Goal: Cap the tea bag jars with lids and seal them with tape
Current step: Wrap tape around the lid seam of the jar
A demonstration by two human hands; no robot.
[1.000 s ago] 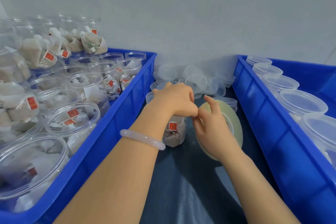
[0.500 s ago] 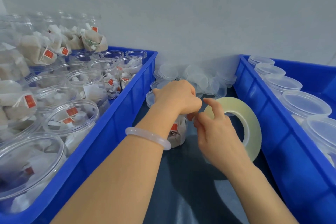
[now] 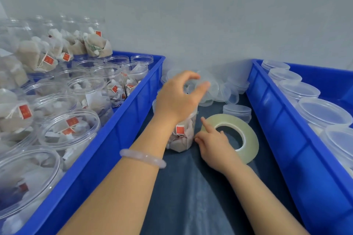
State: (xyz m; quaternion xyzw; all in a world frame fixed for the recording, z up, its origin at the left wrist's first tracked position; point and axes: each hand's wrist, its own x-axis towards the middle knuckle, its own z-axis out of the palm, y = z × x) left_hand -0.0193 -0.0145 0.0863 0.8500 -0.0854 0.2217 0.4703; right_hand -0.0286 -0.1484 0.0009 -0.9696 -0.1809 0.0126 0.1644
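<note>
tape roll [image 3: 246,139] now flat in right hand's [image 3: 214,145] grip, left hand [image 3: 175,99] spread above jar [image 3: 184,137]

Tape roll [image 3: 251,139] down flat (upright before), left hand [image 3: 177,99] fingers uncurled.

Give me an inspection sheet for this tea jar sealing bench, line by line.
Surface: dark cloth, wrinkled.
Job's things: tea bag jar upright on the cloth; tape roll tilted beside it; loose lids piled behind.
Clutter: nothing seen.
Hands: left hand over the jar top, grip blurred; right hand holds the tape roll.
Cables: nothing seen.
Surroundings: left blue bin of open filled jars; right blue bin of capped jars; grey wall.
</note>
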